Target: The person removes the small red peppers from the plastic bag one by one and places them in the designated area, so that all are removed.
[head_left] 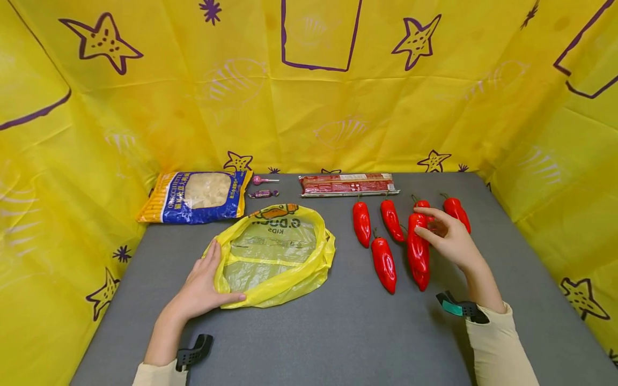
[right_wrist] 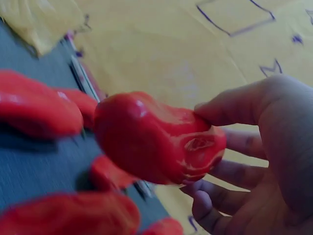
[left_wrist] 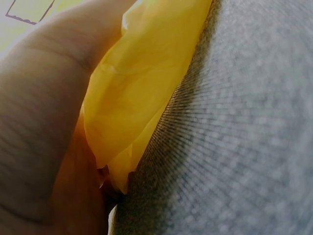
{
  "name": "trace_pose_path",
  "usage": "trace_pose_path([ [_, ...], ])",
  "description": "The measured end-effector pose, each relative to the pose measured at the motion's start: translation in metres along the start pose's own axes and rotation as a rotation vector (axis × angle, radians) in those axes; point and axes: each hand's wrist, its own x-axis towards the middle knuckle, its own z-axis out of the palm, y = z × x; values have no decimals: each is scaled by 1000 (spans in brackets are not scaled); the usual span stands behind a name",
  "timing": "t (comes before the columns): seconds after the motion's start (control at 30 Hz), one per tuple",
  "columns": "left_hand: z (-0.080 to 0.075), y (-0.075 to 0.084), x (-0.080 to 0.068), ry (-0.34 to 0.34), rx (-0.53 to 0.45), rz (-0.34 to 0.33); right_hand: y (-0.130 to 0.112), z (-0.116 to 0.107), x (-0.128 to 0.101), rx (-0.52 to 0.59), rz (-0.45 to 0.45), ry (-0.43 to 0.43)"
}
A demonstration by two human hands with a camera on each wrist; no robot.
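Note:
In the head view, my right hand (head_left: 451,236) pinches a glossy red chili pepper (right_wrist: 146,139) near its stem end, between thumb and fingers. Its lower end overlaps another red pepper (head_left: 421,281) on the table. More red peppers lie around it, including one (head_left: 383,265) nearer the front. A yellow translucent plastic bag (head_left: 289,284) lies to the left with its mouth spread wide. My left hand (head_left: 200,284) rests at the bag's left rim, fingers straight and thumb stretched along the near edge. Yellow plastic (left_wrist: 142,88) lies against the left palm in the left wrist view.
Along the back of the grey table (head_left: 314,343) are a blue-and-orange food packet (head_left: 207,195), a pink lollipop (head_left: 258,180), a purple wrapped candy (head_left: 263,194) and a long red packet (head_left: 348,184). Yellow printed cloth (head_left: 309,123) walls in the back and sides.

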Motion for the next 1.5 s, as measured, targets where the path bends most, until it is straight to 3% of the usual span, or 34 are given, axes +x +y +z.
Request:
trace_pose_path([
  [0.23,0,0,-1,-10,-2,-4,22,-20,-13,-35,33,-2],
  [0.6,0,-1,1,-19,-1,-1,69,-39,-34,21,48,-7],
  [0.8,-2,-2,3,-13,10,23,77,-40,-38,43,79,10],
  [1.07,-1,-5,4,-30,8,2,86,-39,-43,20,131,31],
  [1.5,0,-3,2,-18,6,15,94,-38,-46,-28,199,-33],
])
